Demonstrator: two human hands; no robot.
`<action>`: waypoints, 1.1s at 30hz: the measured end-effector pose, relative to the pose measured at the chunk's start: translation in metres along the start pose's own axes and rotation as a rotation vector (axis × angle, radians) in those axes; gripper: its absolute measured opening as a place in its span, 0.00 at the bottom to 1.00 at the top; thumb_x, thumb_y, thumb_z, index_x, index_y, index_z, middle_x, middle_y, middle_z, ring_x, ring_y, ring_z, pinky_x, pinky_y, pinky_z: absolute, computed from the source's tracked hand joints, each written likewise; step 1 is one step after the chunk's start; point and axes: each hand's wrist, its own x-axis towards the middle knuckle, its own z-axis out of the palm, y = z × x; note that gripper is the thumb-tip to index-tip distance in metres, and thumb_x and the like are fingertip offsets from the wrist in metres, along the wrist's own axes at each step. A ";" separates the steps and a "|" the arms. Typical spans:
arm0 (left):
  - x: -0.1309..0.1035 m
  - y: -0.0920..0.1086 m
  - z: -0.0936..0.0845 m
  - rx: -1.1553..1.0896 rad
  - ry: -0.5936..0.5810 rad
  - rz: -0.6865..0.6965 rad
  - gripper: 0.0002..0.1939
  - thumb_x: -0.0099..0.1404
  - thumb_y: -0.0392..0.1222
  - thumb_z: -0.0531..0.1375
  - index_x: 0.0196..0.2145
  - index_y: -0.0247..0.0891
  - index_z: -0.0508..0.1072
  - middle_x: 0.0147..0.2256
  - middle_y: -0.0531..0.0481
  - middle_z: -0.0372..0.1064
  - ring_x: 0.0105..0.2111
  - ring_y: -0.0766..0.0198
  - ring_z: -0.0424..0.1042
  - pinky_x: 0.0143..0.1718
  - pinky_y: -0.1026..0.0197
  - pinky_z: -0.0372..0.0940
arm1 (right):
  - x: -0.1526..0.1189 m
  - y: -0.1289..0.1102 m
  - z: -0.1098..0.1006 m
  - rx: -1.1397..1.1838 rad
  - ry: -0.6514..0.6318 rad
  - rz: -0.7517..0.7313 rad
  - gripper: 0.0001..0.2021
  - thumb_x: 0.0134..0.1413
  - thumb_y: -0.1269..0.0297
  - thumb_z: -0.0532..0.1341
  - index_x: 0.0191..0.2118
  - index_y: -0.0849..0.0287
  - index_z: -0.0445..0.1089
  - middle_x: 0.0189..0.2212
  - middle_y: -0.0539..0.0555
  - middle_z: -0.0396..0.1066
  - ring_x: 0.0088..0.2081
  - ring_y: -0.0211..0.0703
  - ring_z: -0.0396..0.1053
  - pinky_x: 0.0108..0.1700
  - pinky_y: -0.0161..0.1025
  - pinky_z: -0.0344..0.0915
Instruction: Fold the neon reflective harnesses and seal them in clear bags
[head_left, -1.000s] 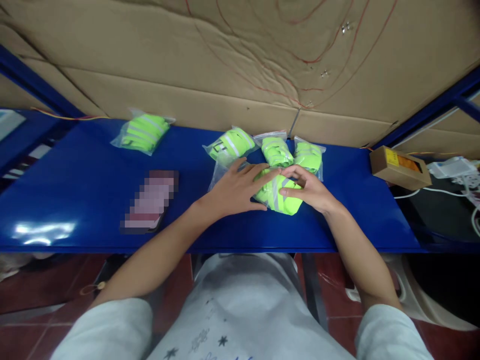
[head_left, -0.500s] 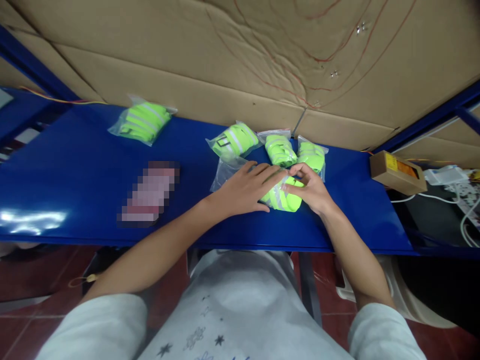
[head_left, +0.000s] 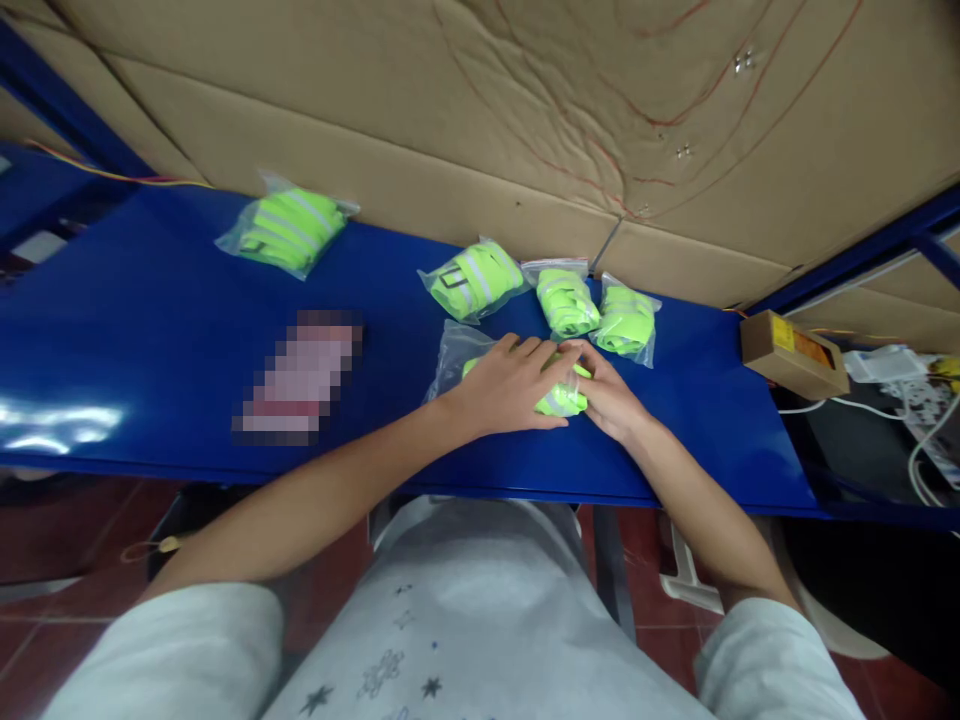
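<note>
A neon-yellow strap bundle with silvery stripes [head_left: 561, 400] lies in a clear plastic bag [head_left: 454, 356] near the table's front edge. My left hand [head_left: 504, 388] rests across the top of this bagged bundle, its fingers wrapped over it and hiding its middle. At the bundle's right end, my right hand [head_left: 609, 396] grips with curled fingers. Just behind my hands are three bagged neon bundles: one at left [head_left: 476, 280], one in the middle [head_left: 566, 302] and one at right [head_left: 626, 318].
Another bagged neon bundle [head_left: 292, 228] lies at the back left of the blue table [head_left: 172, 300]. A pixelated flat object [head_left: 304, 378] is left of my hands. At right stands a small cardboard box [head_left: 793, 352], beside white cables [head_left: 919, 450]. Cardboard [head_left: 337, 130] lines the back.
My left hand has shifted slightly right over the bundle. My right hand has moved a little left and lower, its fingers closer in. More neon fabric shows left of my left hand.
</note>
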 end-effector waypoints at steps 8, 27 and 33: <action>-0.001 -0.002 0.001 -0.060 0.031 -0.004 0.42 0.64 0.63 0.65 0.65 0.35 0.63 0.55 0.37 0.71 0.52 0.45 0.71 0.49 0.50 0.59 | -0.016 -0.021 -0.013 -0.062 -0.066 0.046 0.34 0.41 0.64 0.79 0.54 0.48 0.68 0.46 0.47 0.72 0.43 0.37 0.72 0.45 0.34 0.71; -0.001 -0.002 0.003 -0.025 -0.048 -0.001 0.46 0.65 0.61 0.66 0.70 0.37 0.55 0.55 0.36 0.71 0.52 0.45 0.71 0.51 0.50 0.58 | 0.003 0.016 -0.005 -0.074 0.113 -0.140 0.26 0.37 0.60 0.79 0.38 0.53 0.63 0.33 0.44 0.71 0.32 0.35 0.70 0.37 0.35 0.70; -0.003 0.004 -0.002 0.015 -0.081 0.038 0.45 0.63 0.57 0.68 0.70 0.36 0.57 0.56 0.35 0.70 0.53 0.43 0.70 0.54 0.47 0.58 | 0.004 0.016 -0.001 -0.185 0.079 -0.180 0.18 0.47 0.62 0.73 0.41 0.54 0.66 0.28 0.43 0.69 0.29 0.35 0.68 0.33 0.34 0.66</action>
